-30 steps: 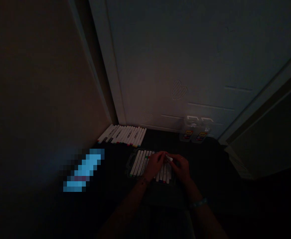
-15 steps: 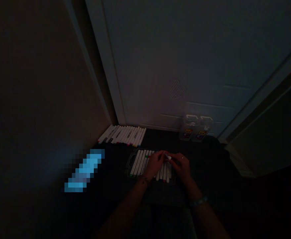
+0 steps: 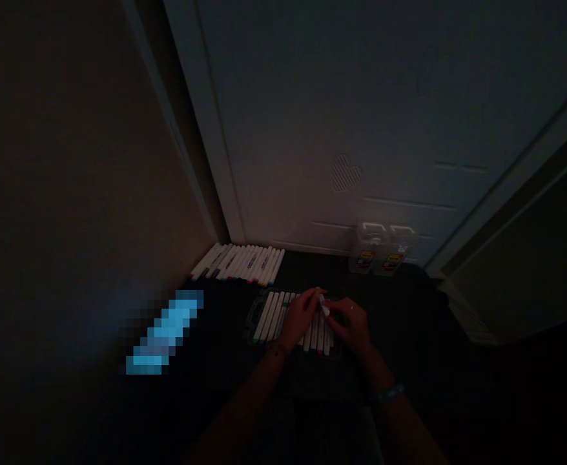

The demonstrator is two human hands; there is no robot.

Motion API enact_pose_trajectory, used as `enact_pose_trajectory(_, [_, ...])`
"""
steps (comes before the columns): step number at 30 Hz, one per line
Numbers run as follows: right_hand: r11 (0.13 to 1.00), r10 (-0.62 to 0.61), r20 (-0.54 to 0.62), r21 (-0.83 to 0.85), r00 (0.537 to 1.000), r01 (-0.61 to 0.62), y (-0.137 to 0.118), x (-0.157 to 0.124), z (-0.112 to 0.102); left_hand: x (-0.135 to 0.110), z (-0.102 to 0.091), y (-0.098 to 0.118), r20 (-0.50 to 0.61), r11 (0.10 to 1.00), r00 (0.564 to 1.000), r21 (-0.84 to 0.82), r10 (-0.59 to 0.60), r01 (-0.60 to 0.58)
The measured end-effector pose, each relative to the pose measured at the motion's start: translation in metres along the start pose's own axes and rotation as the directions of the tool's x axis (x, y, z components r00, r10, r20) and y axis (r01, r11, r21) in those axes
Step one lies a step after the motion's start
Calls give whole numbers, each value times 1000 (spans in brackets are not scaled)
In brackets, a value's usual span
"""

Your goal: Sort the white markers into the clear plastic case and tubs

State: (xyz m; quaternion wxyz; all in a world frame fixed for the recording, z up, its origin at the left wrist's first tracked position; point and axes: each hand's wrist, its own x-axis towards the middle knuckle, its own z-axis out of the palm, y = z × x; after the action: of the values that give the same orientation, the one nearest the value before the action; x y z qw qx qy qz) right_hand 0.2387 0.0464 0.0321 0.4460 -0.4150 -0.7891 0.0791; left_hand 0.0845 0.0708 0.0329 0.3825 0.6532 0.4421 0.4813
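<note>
Over a clear plastic case [image 3: 250, 321], my left hand [image 3: 301, 318] and my right hand [image 3: 353, 321] meet with their fingertips closed on one white marker [image 3: 323, 306]. The marker is tilted, and fingers cover part of it. In the case below lies a row of white markers [image 3: 270, 316], several with coloured ends. My left hand hides the middle of that row. Dim light blurs the finer detail of the fingers.
More white markers [image 3: 245, 263] lie side by side at the back left of the dark table [image 3: 409, 374]. Two clear cases [image 3: 367, 248] with handles stand upright against the white door [image 3: 283, 129]. A bright blue pixelated patch [image 3: 167, 332] is at the left.
The white marker between my hands has turned, and more of its length shows. My left fingers have risen slightly. The markers on the table have stayed put.
</note>
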Motion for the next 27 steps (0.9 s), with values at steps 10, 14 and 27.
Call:
enact_pose_trajectory(10, [999, -17, 145, 34, 989, 13, -5, 0, 2, 0, -5, 2, -8, 993, 999, -116, -39, 38])
enact_pose_trajectory(14, [999, 3, 186, 36, 982, -10, -6, 0, 4, 0, -3, 1, -21, 993, 999, -117, -33, 30])
enact_pose_trajectory(27, [953, 264, 42, 144, 964, -267, -4, 4, 5, -2, -2, 6, 9, 985, 999, -161, -53, 54])
